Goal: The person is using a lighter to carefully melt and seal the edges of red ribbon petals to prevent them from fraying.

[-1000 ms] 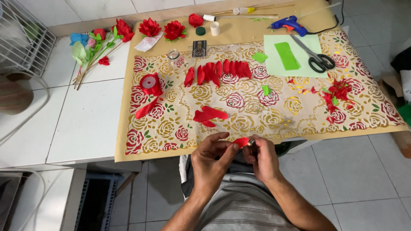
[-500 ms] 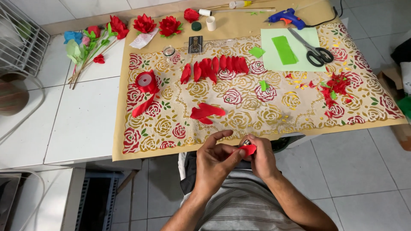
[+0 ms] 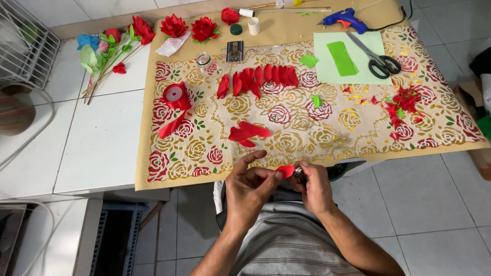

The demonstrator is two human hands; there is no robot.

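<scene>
Left hand (image 3: 250, 186) pinches red petal (image 3: 285, 171); right hand (image 3: 314, 186) closed round small dark item, identity unclear. Risk: petal slips or scorches. Petal pile (image 3: 247, 133) at 12 o'clock.

The right hand (image 3: 314, 186) hides most of a small dark object (image 3: 298, 173).

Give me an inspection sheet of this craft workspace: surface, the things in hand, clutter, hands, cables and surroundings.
Surface: rose-patterned mat on brown paper, over a white table.
Things in hand: red petal piece pinched between both hands.
Clutter: row of red petals, red ribbon roll, scissors on green paper, blue glue gun, finished red flowers, red scraps.
Hands: left hand and right hand both grip the petal piece; the right also holds a small dark object.
Cables: glue gun cord.
Surroundings: tiled floor, wire rack.
</scene>
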